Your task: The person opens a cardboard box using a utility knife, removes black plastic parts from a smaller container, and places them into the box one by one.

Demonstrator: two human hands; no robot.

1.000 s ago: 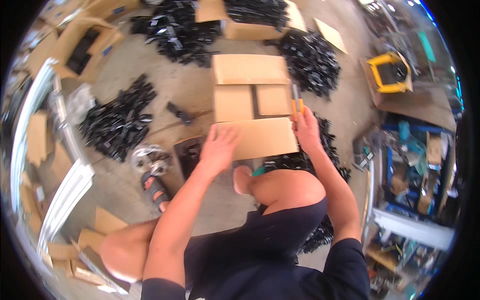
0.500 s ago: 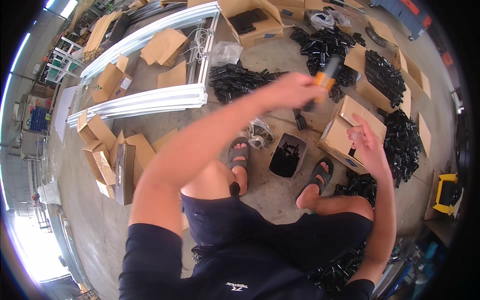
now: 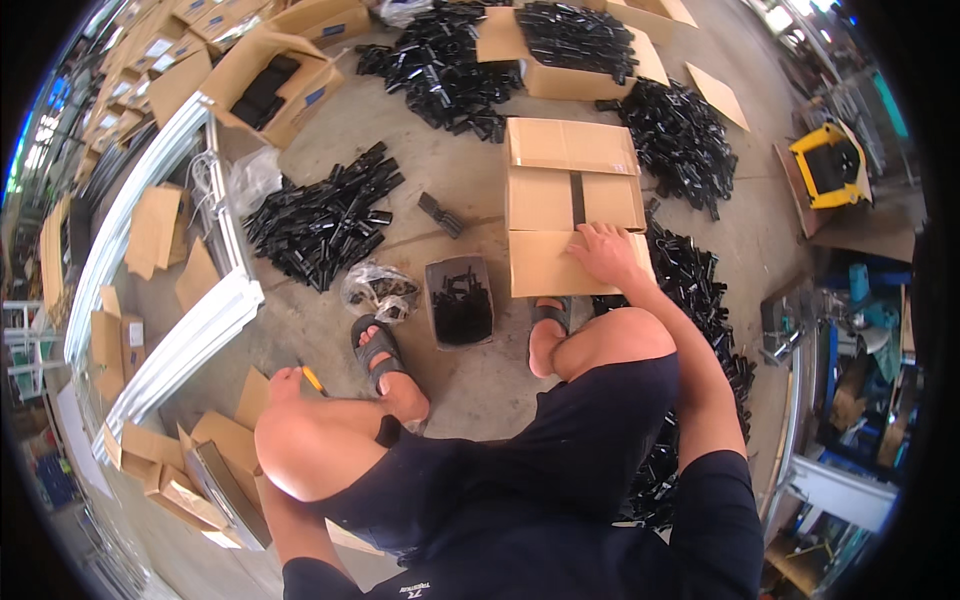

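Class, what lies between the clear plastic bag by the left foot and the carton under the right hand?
An open bin of small black parts stands between that bag and the carton, in the head view.

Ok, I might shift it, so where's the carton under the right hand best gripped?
Probably the carton by its side walls, palms from left and right: its near flap, under the right hand, lies folded outward and would likely bend. Black parts crowd its right.
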